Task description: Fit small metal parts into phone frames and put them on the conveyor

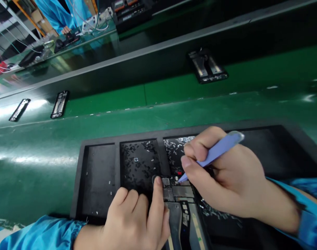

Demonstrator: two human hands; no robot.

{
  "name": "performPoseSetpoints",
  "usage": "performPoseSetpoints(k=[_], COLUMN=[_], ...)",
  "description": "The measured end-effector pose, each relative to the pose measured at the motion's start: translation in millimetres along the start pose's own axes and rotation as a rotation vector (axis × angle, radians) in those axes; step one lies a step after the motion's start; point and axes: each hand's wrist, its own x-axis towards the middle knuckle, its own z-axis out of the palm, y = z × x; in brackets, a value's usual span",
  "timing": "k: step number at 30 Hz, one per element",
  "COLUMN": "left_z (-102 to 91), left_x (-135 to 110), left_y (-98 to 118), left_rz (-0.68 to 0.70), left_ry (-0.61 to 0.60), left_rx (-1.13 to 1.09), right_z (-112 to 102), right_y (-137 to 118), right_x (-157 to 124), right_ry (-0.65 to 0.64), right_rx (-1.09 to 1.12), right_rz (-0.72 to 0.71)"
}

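Observation:
An opened phone (183, 191) lies partly over a black tray, its inner board and dark ribbon cable exposed. My left hand (133, 218) is on it, the index fingertip pressing the board's upper left corner and the other fingers curled. Purple tweezers (218, 149) are pinched in my right hand (226, 173), with their narrow tip touching or just above the top of the board. Close to that tip sits a small red piece (179, 173). The lower end of the phone runs out of view.
The black tray (118, 166) has compartments with small dark pads (132, 149) and many silvery bits (174, 151). Beyond, on the green bench, lie more opened phones (207, 66), (59, 104). A co-worker in a blue sleeve (54, 15) is across the bench, near cables.

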Motion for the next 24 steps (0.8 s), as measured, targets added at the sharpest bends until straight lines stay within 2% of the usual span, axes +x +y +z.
performPoseSetpoints(k=[3,7,10,20,24], left_z=[0.8,1.3,1.0,0.7,1.3], left_x=[0.1,2.4,4.1,2.0,2.3], left_y=[0.7,-1.5,-3.9,-1.4,-2.9], left_rz=[0.011,0.023,0.029,0.026,0.004], left_ry=[0.032,0.012,-0.009,0.037,-0.007], left_rx=[0.011,-0.027,-0.059,-0.045,-0.072], right_z=[0.4,2.7,2.3,-2.7,-2.2], right_y=[1.6,4.4,4.7,-0.4,2.0], right_x=[1.0,-0.1,-0.3,2.1,0.1], right_ry=[-0.049,-0.100,-0.110,-0.137,-0.169], right_rx=[-0.001,0.021,0.037,0.053,0.087], right_rz=[-0.021,-0.020,-0.015,-0.018,-0.017])
